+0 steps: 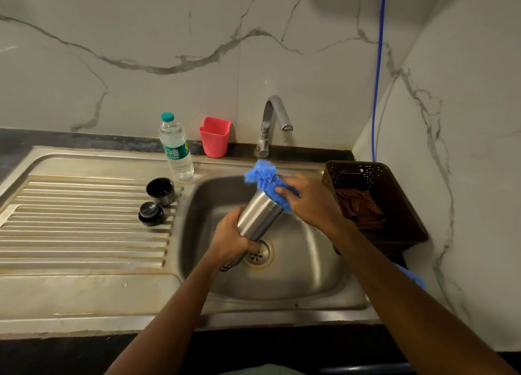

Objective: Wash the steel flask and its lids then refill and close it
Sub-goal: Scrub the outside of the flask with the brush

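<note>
a stainless steel sink (310, 262) with a ribbed drainboard (84, 233) sits below a white veined marble wall (141, 36). one curved steel tap (270, 121), one clear plastic water bottle (176, 149), one pink plastic cup (214, 137), one brown perforated basket (394, 188), and two round black lids (160, 190) on the drainboard. the brushed steel cylindrical flask (258, 216) is tilted over the basin. the left hand (229, 238) grips its lower end, and the right hand (310, 200) clutches a fluffy blue cloth (263, 177) against its upper end.

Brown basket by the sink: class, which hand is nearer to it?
Right. The right hand, holding the blue scrubber, is just left of the brown basket; the left hand grips the steel flask farther left.
</note>
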